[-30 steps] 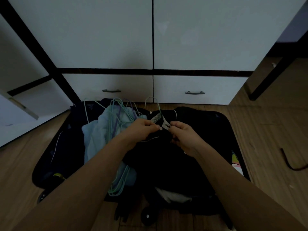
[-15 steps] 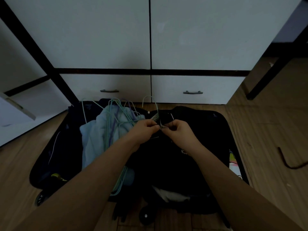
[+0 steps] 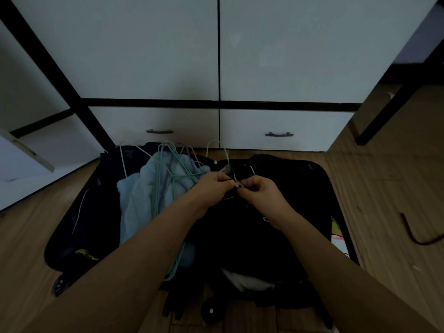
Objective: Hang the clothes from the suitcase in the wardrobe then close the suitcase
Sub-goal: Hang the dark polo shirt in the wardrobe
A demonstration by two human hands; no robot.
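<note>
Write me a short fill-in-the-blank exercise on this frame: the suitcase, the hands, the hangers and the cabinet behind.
1. The suitcase lies ____ on the wooden floor.
2. The left hand and right hand both pinch a ____ garment at its collar.
3. The bundle of wire hangers lies on top of a light ____ cloth.
4. Both cabinet drawers behind the suitcase are ____.

Missing words: open; black; blue; closed
</note>
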